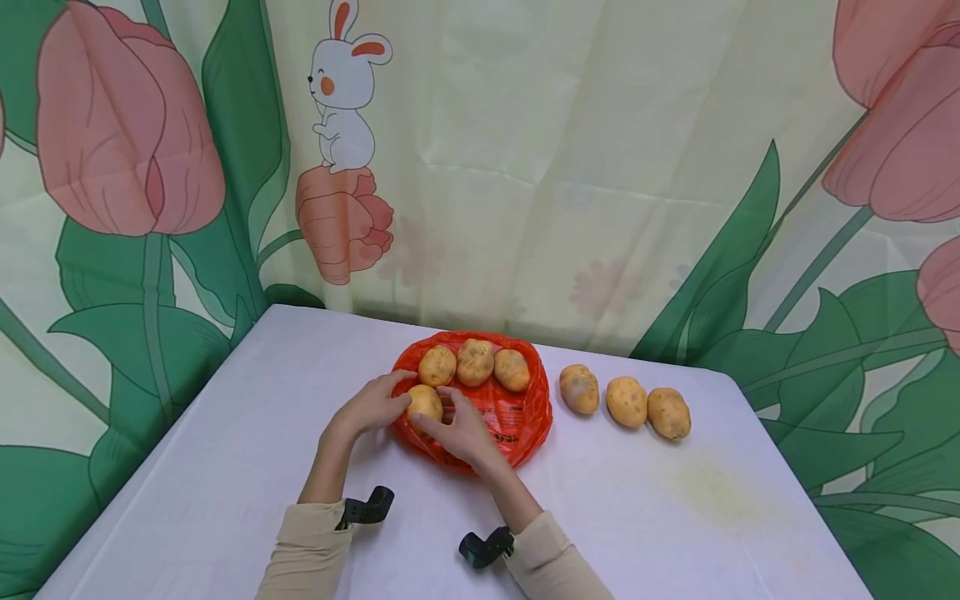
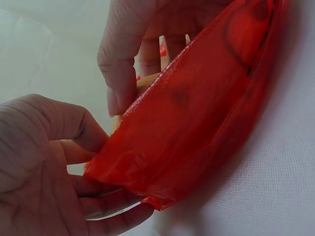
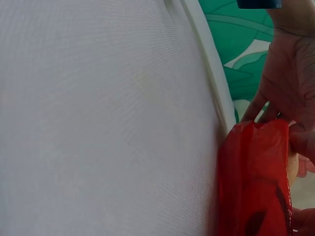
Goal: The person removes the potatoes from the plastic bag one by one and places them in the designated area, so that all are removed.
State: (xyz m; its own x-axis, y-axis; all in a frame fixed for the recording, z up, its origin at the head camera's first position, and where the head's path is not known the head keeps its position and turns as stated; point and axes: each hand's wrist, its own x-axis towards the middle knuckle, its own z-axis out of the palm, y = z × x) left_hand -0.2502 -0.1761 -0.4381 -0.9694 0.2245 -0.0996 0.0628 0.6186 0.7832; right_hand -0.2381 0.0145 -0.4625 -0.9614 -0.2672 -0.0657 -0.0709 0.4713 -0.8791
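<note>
A red plastic bag (image 1: pixel 504 417) lies on the table, its mouth spread in a rounded shape with the rim rolled. Three potatoes (image 1: pixel 475 362) sit side by side at its far side. Nearer, a fourth potato (image 1: pixel 424 403) lies at the bag's left, between both hands. My right hand (image 1: pixel 465 425) holds it, thumb at the near side and fingers behind. My left hand (image 1: pixel 375 406) is at the left rim; its fairly straight fingers (image 2: pixel 106 204) touch the bag and its thumb is beside the potato. In the right wrist view the bag (image 3: pixel 253 182) hides most of the potato.
Three more potatoes (image 1: pixel 627 402) lie in a row on the white tablecloth (image 1: pixel 637 517), right of the bag. Behind the table hangs a curtain (image 1: pixel 510 150) printed with tulips and a rabbit. Each wrist wears a small black camera (image 1: pixel 367 505).
</note>
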